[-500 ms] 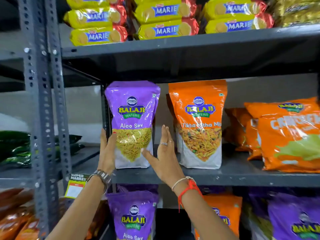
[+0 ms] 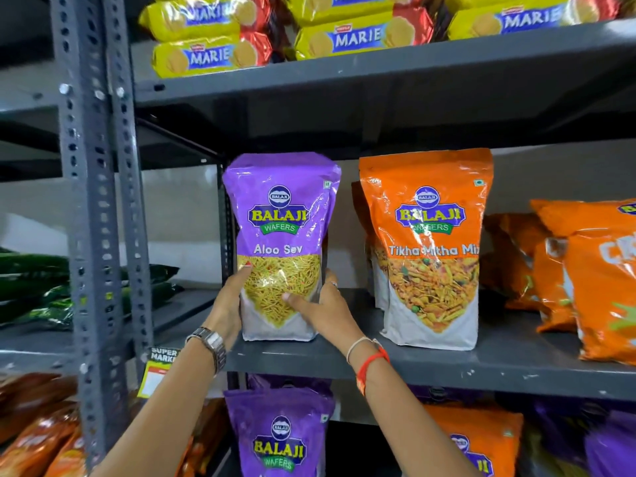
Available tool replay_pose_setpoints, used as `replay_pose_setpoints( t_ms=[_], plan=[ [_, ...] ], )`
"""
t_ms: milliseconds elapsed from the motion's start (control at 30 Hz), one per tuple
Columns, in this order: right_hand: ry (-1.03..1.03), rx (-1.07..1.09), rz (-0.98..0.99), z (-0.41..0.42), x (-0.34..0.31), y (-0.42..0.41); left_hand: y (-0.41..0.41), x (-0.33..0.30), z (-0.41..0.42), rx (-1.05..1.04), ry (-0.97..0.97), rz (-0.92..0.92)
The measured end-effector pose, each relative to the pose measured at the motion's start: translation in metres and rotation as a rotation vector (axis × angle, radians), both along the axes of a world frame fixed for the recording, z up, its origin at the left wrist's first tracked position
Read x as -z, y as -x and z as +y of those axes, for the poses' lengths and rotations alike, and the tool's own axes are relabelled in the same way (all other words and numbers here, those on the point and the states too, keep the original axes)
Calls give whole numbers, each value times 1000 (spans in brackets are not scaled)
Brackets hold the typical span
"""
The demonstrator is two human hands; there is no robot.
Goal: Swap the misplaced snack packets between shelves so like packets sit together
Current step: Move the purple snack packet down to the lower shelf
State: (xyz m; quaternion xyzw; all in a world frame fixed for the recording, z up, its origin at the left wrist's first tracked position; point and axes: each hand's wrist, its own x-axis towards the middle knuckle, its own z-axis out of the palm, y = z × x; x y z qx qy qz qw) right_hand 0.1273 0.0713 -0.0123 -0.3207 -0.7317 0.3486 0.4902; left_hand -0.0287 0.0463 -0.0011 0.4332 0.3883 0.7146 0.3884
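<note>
Upright purple packet (image 2: 280, 246), label outward

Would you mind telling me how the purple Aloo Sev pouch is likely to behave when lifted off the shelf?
The Aloo Sev pouch looks glossy, so it may be slippery; the left hand and right hand grip its lower sides. It stands upright, tall on a narrow base, so a push could tip it. Its puffed film probably flexes, and the sev may crush.

Open gap between purple packet (image 2: 280, 246) and orange packet (image 2: 428, 249) (shelf (image 2: 378, 80) above limits headroom).
</note>
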Motion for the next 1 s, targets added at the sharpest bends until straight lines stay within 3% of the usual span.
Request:
replay_pose_setpoints(
  t_ms=[200,400,700,900,1000],
  plan=[
    [36,-4,27,-2,1,-1,-1,0,-13,-35,-16,-1],
    [35,-52,103,-20,4,-17,-14,3,-51,-26,-66,191],
    [-34,-93,159,-82,12,-55,-54,10,-133,-116,-129,245],
    [-35,-159,192,-121,50,-80,-69,39,-175,-197,-61,323],
    [4,-182,190,-129,74,-89,-74,64,-182,-177,-41,279]
  ],
)
